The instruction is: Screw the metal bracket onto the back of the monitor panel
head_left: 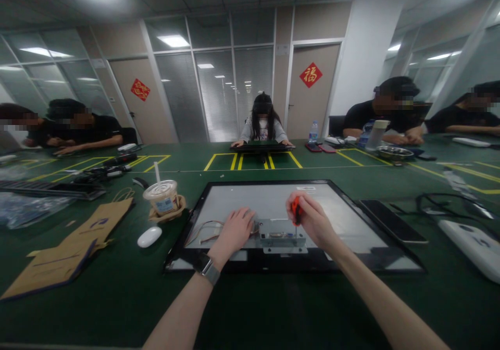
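A flat display panel [242,199] with a black frame and pale grey back lies on the table. A metal bracket [269,239] with a small connector board sits near its front edge. My right hand [312,220] is closed around the red-and-black handle of a screwdriver [297,213]. Its thin shaft points down at the bracket's right side; whether the tip touches a screw is too small to tell. My left hand [235,230] lies with fingers stretched out on the panel, just left of the bracket. Thin wires [205,227] run beside that hand, partly under it.
Left of the panel are a white mouse [149,237], an iced drink cup [161,196] in a cardboard holder and a brown paper bag [74,246]. On the right lie a black phone-like slab [392,221] and a white device [472,248]. Several people sit around the green table [273,308].
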Available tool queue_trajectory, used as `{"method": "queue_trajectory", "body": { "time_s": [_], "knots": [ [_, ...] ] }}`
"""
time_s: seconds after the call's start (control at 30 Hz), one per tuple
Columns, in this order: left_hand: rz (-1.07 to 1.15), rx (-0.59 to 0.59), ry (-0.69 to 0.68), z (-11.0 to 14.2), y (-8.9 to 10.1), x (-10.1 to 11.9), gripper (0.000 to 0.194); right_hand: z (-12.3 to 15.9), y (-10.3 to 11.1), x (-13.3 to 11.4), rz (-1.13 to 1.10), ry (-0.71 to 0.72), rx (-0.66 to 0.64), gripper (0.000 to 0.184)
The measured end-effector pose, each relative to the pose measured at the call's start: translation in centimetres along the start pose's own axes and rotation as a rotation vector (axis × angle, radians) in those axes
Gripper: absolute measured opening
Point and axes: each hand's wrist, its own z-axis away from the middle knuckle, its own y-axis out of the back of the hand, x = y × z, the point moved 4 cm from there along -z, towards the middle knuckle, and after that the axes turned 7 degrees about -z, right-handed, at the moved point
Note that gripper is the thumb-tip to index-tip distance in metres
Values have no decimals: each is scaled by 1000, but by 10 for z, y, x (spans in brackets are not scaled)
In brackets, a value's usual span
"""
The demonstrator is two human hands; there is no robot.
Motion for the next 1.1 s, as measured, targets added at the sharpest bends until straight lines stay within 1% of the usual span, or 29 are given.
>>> {"method": "queue_trajectory", "body": {
  "time_s": [0.13, 0.2, 0.3, 0.4, 0.53, 0.63, 0.77, 0.97, 1.1],
  "knots": [
    [-3, 14, -9, 0, -1, 0, 38, 0, -3, -3, 0, 44, -20, 31],
    [-5, 18, -9, -1, -3, -1, 38, 0, -3, -5, 3, 67, -10, 34],
    [-6, 25, -12, -1, -4, -1, 38, -1, 1, -6, -9, 46, 29, 33],
    [-10, 25, -15, -1, -4, -1, 38, -3, 3, -5, -70, 12, 63, 29],
    [-2, 20, -11, -1, -4, -1, 38, -4, 4, -4, -118, 30, 78, 29],
    [-1, 24, -12, -1, -4, -1, 38, -3, 4, -4, -84, 44, 73, 30],
    [3, 23, -13, 0, -3, -1, 37, -2, 4, -6, -29, 18, 66, 31],
    [2, -2, -8, 0, -2, -1, 38, -3, 3, -10, 29, 22, 110, 36],
    [-9, -2, -7, 0, 1, 0, 38, -3, 3, -8, -5, 32, 107, 30]
  ]
}}
